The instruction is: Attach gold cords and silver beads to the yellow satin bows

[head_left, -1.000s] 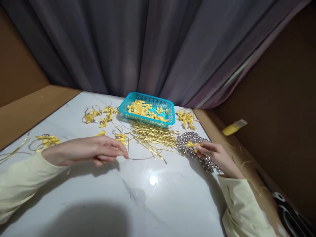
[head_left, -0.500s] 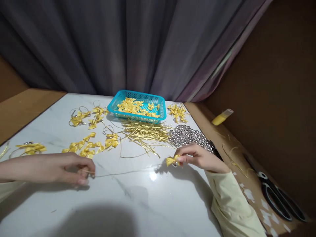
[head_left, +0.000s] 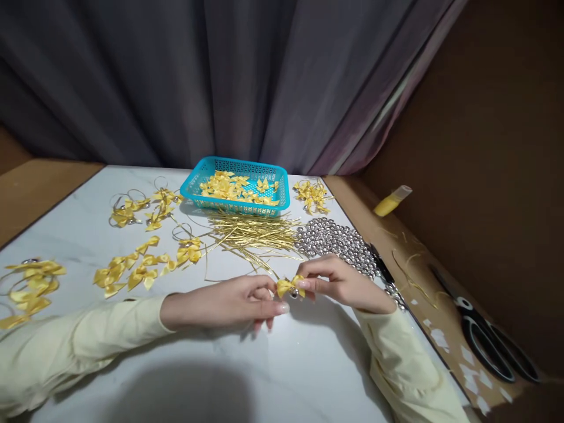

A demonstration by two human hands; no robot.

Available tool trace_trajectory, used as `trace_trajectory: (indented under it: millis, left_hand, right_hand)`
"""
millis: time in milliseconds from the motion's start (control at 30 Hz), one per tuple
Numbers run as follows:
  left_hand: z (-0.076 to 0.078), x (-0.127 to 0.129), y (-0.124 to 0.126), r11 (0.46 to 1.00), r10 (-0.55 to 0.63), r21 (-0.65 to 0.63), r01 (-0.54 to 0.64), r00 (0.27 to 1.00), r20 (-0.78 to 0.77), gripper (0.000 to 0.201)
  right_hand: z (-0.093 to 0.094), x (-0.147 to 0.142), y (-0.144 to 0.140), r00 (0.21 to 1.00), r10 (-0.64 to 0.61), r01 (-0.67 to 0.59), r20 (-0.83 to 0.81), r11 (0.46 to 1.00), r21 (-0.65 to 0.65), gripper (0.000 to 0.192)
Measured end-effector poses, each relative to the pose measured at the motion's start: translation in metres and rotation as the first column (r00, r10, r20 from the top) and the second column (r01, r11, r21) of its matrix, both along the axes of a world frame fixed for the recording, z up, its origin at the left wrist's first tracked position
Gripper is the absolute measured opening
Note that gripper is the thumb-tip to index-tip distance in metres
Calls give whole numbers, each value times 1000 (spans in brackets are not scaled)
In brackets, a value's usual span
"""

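My right hand [head_left: 328,283] pinches a yellow satin ribbon bow [head_left: 286,286] by its right side, just above the white tabletop. Under the middle of the bow hangs a small silver jingle bell [head_left: 294,292]. My left hand [head_left: 242,302] is right beside the bow's left loop, thumb stretched forward and fingers curled. What its fingers hold, if anything, is hidden; the gold cord seen earlier cannot be made out there. Behind the hands lies a pile of cut gold cords [head_left: 253,229], with a heap of silver bells [head_left: 332,241] to its right.
A blue basket [head_left: 235,205] of yellow bows stands at the back. Bows with cord loops [head_left: 130,211] and plain bows [head_left: 127,267] lie on the left, more bows [head_left: 311,195] at back right. Black scissors [head_left: 489,343], paper scraps and a yellow tube [head_left: 392,201] are at the right.
My left hand has moved right, from the far end of a stretched gold cord to the bow. My right hand still pinches the bow. The view has shifted slightly.
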State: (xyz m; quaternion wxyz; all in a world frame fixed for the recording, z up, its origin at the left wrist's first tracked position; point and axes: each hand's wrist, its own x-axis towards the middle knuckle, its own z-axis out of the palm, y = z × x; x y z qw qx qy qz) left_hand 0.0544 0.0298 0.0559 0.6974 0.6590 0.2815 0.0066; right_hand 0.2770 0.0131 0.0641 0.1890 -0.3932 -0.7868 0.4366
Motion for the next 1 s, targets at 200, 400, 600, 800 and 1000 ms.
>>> trace_trajectory:
  millis: [200, 400, 600, 800, 1000]
  left_hand:
    - [8, -7, 9, 982, -47, 175, 66, 993, -112, 36]
    - [8, -3, 12, 935, 7, 354, 4, 1000, -29, 30]
    - [-1, -2, 14, 929, 133, 344, -136, 991, 33, 31]
    - [-1, -11, 23, 825, 164, 509, -246, 966, 200, 31]
    - [0, -12, 25, 784, 108, 545, -296, 931, 350, 27]
  right_hand:
    - [-4, 0, 0, 999, 53, -53, 2, 998, -35, 27]
    - [-13, -3, 2, 986, 158, -164, -56, 978, -130, 25]
    - [-13, -13, -4, 982, 186, -186, -21, 982, 26, 22]
    - [-20, -29, -15, 953, -181, -68, 242, 651, 756, 28]
    - [-24, -40, -23, 982, -176, 8, 67, 398, 917, 25]
